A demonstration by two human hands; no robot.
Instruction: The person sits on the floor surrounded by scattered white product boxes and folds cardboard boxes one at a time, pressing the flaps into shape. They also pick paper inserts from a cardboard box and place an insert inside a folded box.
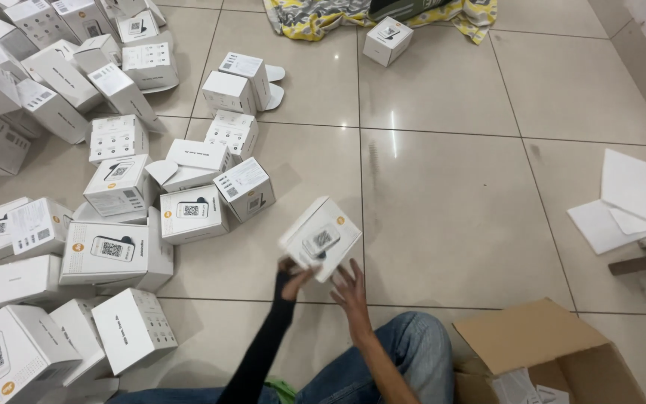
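Lower centre of the frame: small white cardboard box [320, 238], blurred, gripped underneath by left hand [294, 274], fingers curled onto it; right hand [351, 289] just below, fingers spread, touching its edge. White boxes [114, 187] heaped at left.

White box [321, 238] tilted above tiled floor [450, 194]; left hand [294, 275] fingertips under its near edge, right hand [351, 288] fingers spread just below it.
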